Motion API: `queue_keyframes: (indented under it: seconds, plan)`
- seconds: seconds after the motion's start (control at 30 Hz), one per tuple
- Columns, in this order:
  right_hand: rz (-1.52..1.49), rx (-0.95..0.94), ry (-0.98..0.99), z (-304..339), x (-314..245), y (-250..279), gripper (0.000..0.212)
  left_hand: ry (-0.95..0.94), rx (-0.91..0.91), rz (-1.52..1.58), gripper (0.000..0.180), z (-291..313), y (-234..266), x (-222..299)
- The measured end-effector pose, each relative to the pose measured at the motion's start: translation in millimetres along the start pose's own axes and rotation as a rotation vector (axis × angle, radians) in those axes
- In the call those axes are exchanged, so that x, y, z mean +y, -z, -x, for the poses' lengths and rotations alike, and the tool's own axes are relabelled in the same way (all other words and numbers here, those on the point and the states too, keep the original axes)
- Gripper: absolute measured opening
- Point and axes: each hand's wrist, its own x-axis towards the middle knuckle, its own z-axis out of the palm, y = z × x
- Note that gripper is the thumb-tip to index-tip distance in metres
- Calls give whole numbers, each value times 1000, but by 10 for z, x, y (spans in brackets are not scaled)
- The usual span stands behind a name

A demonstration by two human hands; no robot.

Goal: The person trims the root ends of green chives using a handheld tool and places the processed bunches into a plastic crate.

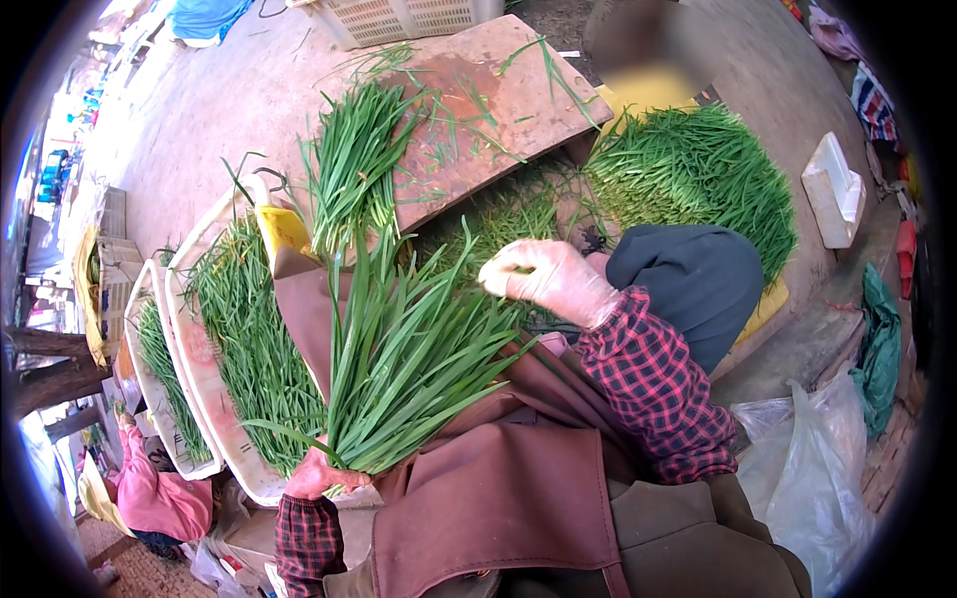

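Observation:
A loose bunch of long green garlic chives (409, 369) lies across my brown apron (488, 498), its leaves fanned toward the far side. My left hand (321, 472) is closed around the near end of this bunch. Above the far right leaf tips hovers my right hand (543, 279), pale as if in a thin glove. Its thumb and fingers are bent together; whether anything small is between them I cannot make out. Another sheaf of chives (359, 154) rests at the left end of a low board (488, 110), beyond the bunch I hold.
Chive-filled white crates (179, 299) stand at the left. A big chive heap (698, 169) is at the right, beyond my knee (688, 284). A pale crate (399, 20) stands behind the board. Plastic bags (812, 478) lie near right; a person in pink (159, 488) is lower left.

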Motion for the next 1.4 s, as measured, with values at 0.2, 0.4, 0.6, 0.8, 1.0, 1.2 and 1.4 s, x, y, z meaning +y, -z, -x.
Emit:
queue_keyframes:
  seconds: [0.2,0.4,0.6,0.8,1.0,1.2,1.4]
  plan:
    - [322,-175,155,-85,-27,-313,28,-9,-23,13,43,-6,-31,71]
    - [-80,80,139,-37,88,-519,13,1,-47,20,36,-22,-37,55]
    - [-200,456,76,-160,14,-34,13,1,-79,26,37,-24,-27,80]
    - [259,149,150,-380,-346,8,43,28,-114,9,34,-35,-20,165]
    - [361,6,230,-623,-248,-365,34,15,-114,-164,33,-66,-10,293]
    - [-62,197,32,-547,-374,-523,19,-18,-100,-174,31,-64,-24,333]
    - [727,531,323,-655,-87,-120,15,5,-98,-116,28,-67,-58,358]
